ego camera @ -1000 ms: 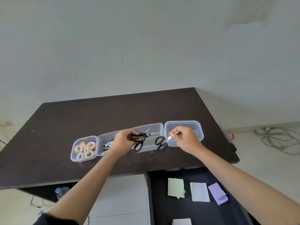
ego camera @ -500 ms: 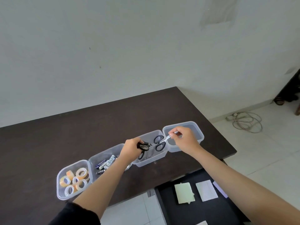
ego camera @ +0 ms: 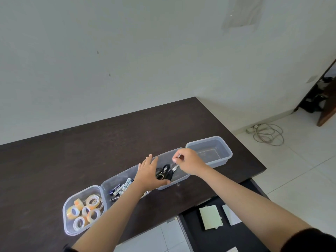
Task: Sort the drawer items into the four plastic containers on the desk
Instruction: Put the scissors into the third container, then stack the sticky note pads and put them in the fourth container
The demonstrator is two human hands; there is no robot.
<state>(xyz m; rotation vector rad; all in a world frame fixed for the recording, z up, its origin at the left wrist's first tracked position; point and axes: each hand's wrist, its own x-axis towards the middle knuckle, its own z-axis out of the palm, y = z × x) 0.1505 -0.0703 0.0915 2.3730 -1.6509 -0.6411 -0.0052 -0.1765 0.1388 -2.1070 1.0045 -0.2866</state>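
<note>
We are at the scissors step: black-handled scissors [ego camera: 164, 173] lie in the third container [ego camera: 179, 180] of the row on the dark counter [ego camera: 91, 151], and our hands are finishing the drop. Our left hand [ego camera: 150, 174] hangs over that container's 9 o'clock end with fingers spread and straight, gripping nothing that we can see. Our right hand [ego camera: 189, 161] sits at the 3 o'clock side, thumb and forefinger pinching the thin metal blade tip of a pair. The next move, as we judge it, calls for letting that tip go and reaching down to the open drawer [ego camera: 209, 237] at 5 o'clock, where the flat, square paper pads [ego camera: 211, 217] wait for the empty container [ego camera: 224, 160] at 2 o'clock. The containers are clear, thin-walled plastic with rounded corners and rolled rims. At 8 o'clock one holds glossy tape rolls [ego camera: 85, 210], ring-shaped, some orange-tinted; beside it small cylindrical batteries [ego camera: 120, 188] lie loose. The counter is matte with a faint wood grain.
</note>
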